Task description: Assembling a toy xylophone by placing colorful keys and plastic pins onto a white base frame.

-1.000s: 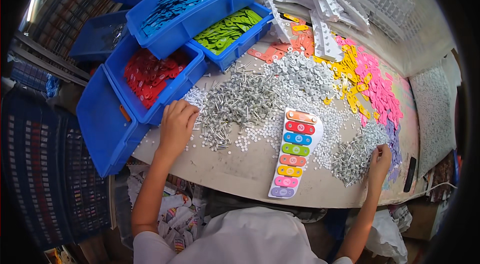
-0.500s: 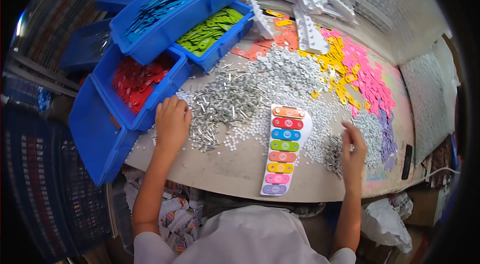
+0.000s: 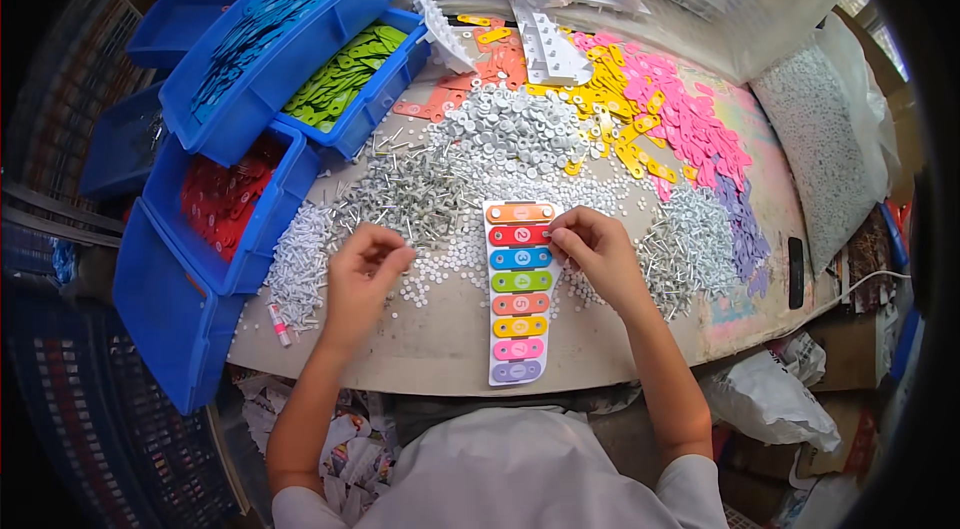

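A toy xylophone (image 3: pixel 520 304) lies upright before me on the table, its coloured bars set across a white base. White round heads show at both ends of the top orange bar (image 3: pixel 520 213). My right hand (image 3: pixel 603 254) has its thumb and forefinger pinched at the right end of the red bar (image 3: pixel 518 236); whatever is between the fingertips is too small to make out. Left of the xylophone, my left hand (image 3: pixel 365 274) is raised over the table, fingers curled and pinched. What it holds, if anything, is hidden. Grey pins (image 3: pixel 415 194) lie heaped just beyond it.
Blue bins (image 3: pixel 225 274) of red, green and blue bars stand at left. White washers (image 3: pixel 520 129), yellow bars (image 3: pixel 600 99), pink bars (image 3: pixel 690 109) and purple bars (image 3: pixel 745 239) lie beyond. White plastic bases (image 3: pixel 550 49) are piled at the back; a black bar-shaped object (image 3: pixel 796 274) lies right.
My right hand has moved left from the pin pile to the red bar. My left hand has come away from beside the red-bar bin, nearer the xylophone. The whole view has shifted.
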A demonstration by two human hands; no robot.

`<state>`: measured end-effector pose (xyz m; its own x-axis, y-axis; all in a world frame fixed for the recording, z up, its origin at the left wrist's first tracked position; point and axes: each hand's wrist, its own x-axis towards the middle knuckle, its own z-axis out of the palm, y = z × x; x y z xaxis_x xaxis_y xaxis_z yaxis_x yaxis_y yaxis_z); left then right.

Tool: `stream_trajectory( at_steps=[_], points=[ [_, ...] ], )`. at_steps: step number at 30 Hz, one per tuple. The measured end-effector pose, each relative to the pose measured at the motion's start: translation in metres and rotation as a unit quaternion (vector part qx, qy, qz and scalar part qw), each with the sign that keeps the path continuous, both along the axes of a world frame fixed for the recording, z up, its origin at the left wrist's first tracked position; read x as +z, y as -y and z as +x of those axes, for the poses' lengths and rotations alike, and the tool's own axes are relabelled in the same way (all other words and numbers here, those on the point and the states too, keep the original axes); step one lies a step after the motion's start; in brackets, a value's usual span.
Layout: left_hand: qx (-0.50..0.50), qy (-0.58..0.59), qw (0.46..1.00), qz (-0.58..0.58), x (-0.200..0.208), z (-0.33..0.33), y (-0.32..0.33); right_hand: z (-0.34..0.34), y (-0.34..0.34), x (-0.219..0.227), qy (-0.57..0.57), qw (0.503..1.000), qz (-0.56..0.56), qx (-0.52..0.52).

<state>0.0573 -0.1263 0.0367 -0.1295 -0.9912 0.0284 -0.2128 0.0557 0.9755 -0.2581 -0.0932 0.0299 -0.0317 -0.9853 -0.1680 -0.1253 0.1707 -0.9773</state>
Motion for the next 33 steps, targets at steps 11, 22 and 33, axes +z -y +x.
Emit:
stream_trajectory(
  at_steps=[11,22,33],
  points=[
    [-0.172,-0.167,0.938,0.251,-0.014,-0.064,0.035,0.002,0.013,-0.003,-0.088,0.996,0.017,0.025],
    [-0.140,-0.066,0.969,0.194,-0.022,-0.079,0.038,-0.010,0.029,0.017,-0.268,0.958,0.060,0.078],
    [-0.230,-0.034,0.907,0.350,-0.027,-0.079,0.058,-0.034,0.057,-0.002,-0.291,0.924,0.124,0.217]
  ],
)
